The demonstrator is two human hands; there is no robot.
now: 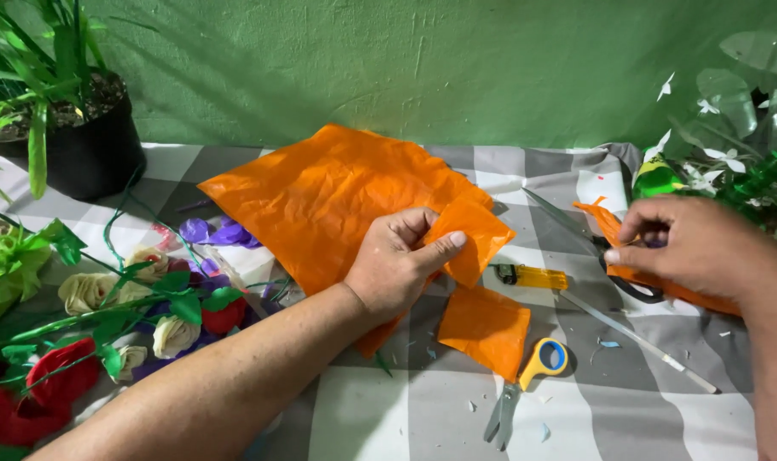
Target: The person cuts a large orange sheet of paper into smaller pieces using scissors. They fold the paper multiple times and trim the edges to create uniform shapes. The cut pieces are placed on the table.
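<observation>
Orange paper square (485, 329) beside yellow-handled scissors (525, 384).

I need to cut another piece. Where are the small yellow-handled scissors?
The small scissors lie on the checked cloth low in the head view, just below the loose orange square, between both hands.
</observation>
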